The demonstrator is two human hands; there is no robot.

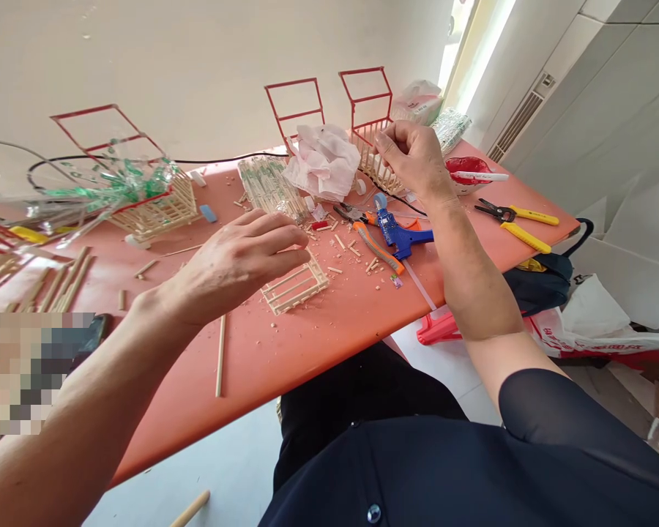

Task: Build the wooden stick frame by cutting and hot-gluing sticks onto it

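My left hand hovers over a small frame of wooden sticks on the orange table, fingers held together and curled, touching or nearly touching the frame's top. My right hand is raised farther back, its fingers pinched at a stick basket with a red wire frame. What the pinch holds is too small to make out. A blue glue gun and orange-handled pliers lie between the two hands.
Yellow-handled cutters, a red bowl, crumpled white tissue, a bundle of sticks in plastic, another stick basket, loose sticks and wood chips lie on the table. A black bag sits on the floor at right.
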